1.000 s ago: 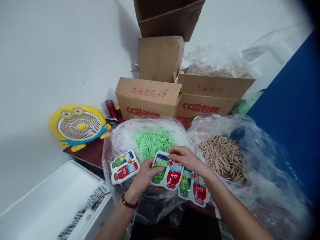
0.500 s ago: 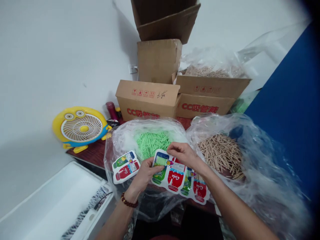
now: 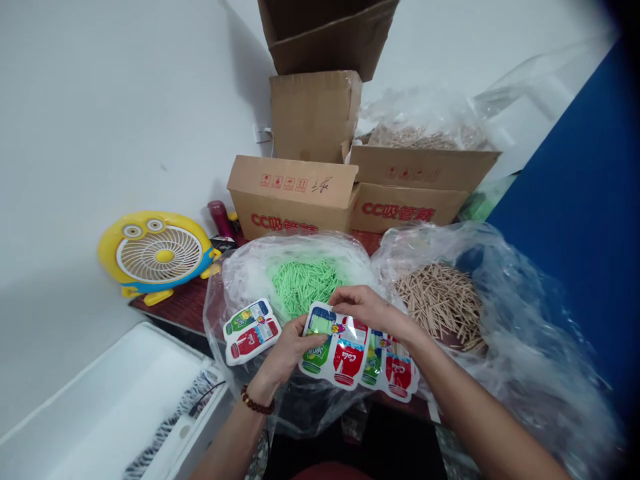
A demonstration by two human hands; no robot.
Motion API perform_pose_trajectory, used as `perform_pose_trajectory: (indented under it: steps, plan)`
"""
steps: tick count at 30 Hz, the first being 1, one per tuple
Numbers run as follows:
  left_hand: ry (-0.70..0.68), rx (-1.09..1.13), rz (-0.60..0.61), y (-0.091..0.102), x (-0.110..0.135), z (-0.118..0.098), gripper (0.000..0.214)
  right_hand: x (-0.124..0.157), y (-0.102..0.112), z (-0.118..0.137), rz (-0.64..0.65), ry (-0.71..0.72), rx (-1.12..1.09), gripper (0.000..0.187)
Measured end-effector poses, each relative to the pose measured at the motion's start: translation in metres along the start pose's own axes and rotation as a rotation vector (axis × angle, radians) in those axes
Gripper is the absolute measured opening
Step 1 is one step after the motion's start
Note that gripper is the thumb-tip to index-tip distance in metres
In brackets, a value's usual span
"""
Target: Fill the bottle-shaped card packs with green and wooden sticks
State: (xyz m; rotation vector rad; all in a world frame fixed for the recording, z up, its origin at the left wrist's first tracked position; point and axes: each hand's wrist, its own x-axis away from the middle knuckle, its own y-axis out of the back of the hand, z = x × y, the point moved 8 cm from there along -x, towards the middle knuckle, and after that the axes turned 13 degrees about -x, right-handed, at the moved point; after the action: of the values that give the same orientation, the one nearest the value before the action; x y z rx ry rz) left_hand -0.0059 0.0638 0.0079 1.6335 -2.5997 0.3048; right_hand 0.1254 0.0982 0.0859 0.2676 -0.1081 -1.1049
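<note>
Now left hand (image 3: 290,350) pinches front packet (image 3: 347,357), lower relative to second packet (image 3: 399,375); right hand (image 3: 369,309): grip unclear.

Dim, cool light; white wall (image 3: 100,100) shadowed at eleven o'clock; plastic bag (image 3: 545,380) blurry at four; black vignetting at two.

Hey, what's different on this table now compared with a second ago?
Only a little. The held pack has its lower edge slightly nearer the person, now closer to level with that of the partly covered pack on its right. Neither hand visibly took or released anything: the left hand still holds the pack, the right hand is still at its upper edge. The green sticks and fan stayed put.
</note>
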Motion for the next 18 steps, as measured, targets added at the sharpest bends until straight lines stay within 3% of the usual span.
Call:
perform_pose_trajectory:
  steps: [8, 18]
  plan:
    - [0.006, -0.090, 0.032, -0.004, 0.004, 0.006, 0.032, 0.004, 0.000, -0.024, 0.093, -0.225, -0.172, 0.015]
    - [0.002, -0.078, 0.063, -0.009, 0.010, 0.006, 0.035, 0.010, -0.009, -0.018, 0.215, -0.195, -0.206, 0.015]
